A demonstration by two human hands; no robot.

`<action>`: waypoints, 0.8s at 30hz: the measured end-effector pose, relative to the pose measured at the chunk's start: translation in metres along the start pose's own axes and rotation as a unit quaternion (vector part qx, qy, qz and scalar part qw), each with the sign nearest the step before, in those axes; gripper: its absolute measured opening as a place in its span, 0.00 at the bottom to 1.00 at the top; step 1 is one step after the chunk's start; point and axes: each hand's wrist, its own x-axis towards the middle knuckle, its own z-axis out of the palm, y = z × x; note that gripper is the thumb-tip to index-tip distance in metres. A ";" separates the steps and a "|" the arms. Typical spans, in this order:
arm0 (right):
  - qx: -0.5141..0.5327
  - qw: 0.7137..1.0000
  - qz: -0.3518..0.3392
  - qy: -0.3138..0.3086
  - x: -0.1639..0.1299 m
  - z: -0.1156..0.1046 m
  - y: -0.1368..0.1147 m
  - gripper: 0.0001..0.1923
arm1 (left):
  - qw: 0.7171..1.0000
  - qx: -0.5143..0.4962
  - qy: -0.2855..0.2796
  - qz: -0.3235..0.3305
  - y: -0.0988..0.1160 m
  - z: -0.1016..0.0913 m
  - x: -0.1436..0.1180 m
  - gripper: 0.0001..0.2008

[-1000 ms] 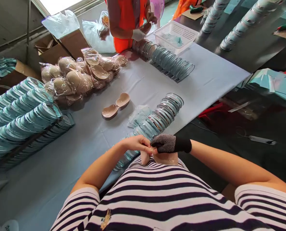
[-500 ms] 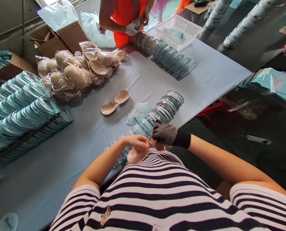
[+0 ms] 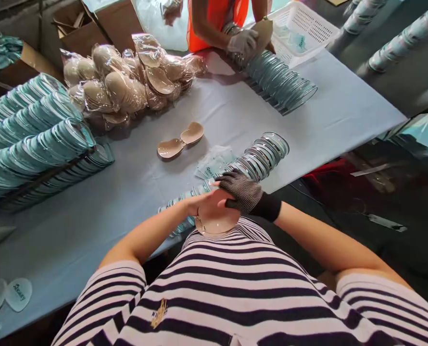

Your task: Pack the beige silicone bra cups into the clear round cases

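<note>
Close to my striped shirt, a beige stick-on bra (image 3: 217, 221) is between my two hands, its cups pressed together or overlapping. My bare left hand (image 3: 198, 203) grips it from the left side, the fingers partly hidden behind it. On the right, my right hand (image 3: 238, 190), in a dark dotted glove with bare fingertips, holds its upper edge. Just beyond the hands runs a row of nested clear plastic shells (image 3: 262, 156). Printed clear film sheets (image 3: 214, 162) lie beside that row. Another beige stick-on bra (image 3: 181, 140) lies spread out on the table.
Bagged beige cups (image 3: 123, 89) are heaped at the back left. Long stacks of clear shells (image 3: 37, 154) fill the left side. Across the table (image 3: 134, 202), a co-worker's gloved hand (image 3: 243, 42) holds a tan piece above another shell row (image 3: 281, 79), near a white basket (image 3: 308, 29).
My hands have come together and the bra's cups have turned and closed up between them. The view has shifted. The co-worker's gloved hand has moved over the shell row with a tan piece.
</note>
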 end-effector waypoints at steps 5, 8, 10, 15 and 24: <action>0.049 0.977 0.204 -0.050 -0.017 0.031 0.035 0.15 | 0.978 -0.149 -0.117 -0.091 -0.009 -0.011 0.000 0.33; 0.055 0.979 0.185 -0.070 0.000 0.044 0.042 0.14 | 0.980 -0.145 -0.118 -0.069 -0.006 -0.013 0.002 0.27; 0.097 0.978 0.175 -0.053 0.020 0.042 0.059 0.16 | 0.984 -0.138 -0.107 -0.041 -0.006 -0.014 0.001 0.29; -0.013 0.974 0.209 -0.083 0.093 0.033 0.130 0.23 | 0.979 -0.200 -0.038 0.004 -0.013 -0.022 -0.003 0.30; -0.110 0.937 0.197 -0.266 0.153 0.060 0.150 0.13 | 0.870 -0.466 0.157 0.037 -0.028 -0.024 0.020 0.20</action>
